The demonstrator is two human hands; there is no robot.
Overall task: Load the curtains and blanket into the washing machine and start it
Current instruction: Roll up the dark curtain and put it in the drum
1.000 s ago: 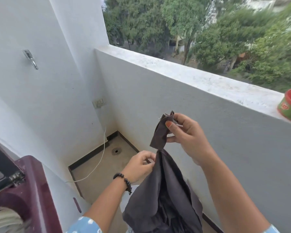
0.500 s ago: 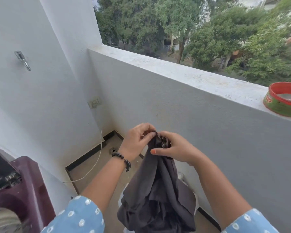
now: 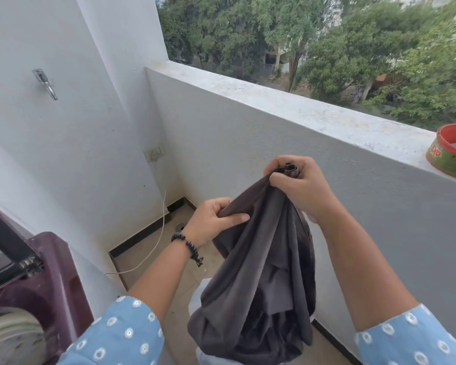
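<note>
- Parapet wall (image 3: 274,159): grey face, pale flat ledge on top, running from the corner pillar toward the right edge.
- Red-rimmed tub (image 3: 452,154): green and red label, seated on the ledge at far right; partly cut off by the frame.
- Wall tap (image 3: 45,84): metal, fixed high on the white left wall.
- Electrical socket (image 3: 153,154): mounted on the wall near the corner.
- White cable (image 3: 153,248): hangs below the socket and runs across the floor.
- Floor drain (image 3: 180,227): round, set in the beige tiled floor (image 3: 142,262) near the corner.
- Trees (image 3: 327,40): dense green foliage beyond the parapet.
</note>
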